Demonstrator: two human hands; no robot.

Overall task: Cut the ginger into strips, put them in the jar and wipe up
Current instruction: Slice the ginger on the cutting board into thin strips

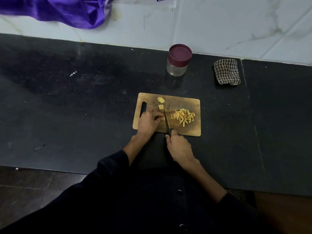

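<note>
- Two hands are seen over a wooden board (185,105) lying on a dark counter (84,107).
- The left hand (148,122) is laid on the board's left half, fingers curled down onto a small ginger piece (163,118), which is pinned at the fingertips; most of that piece is hidden by the fingers.
- The right hand (179,148) is placed just off the board's near edge, fingers wrapped round the black handle of a knife (167,121).
- The blade is pointed away from the person, its edge set down beside the left fingertips, just right of the pinned piece.
- A heap of cut strips (184,116) is found on the board's right half, apart from the blade.
- Two uncut ginger chunks (160,102) are noted near the board's far edge, one behind the other, left of centre.
- A glass jar (177,69) is stood upright on the counter beyond the board, near the wall; a maroon lid (180,54) is fitted on it. Contents cannot be made out.
- A folded checked cloth (227,71) is laid on the counter right of the jar, well apart from the board.
- A purple fabric (55,10) is draped over the pale tiled wall (236,22) at far left.
- Dark sleeves are worn on both forearms.
</note>
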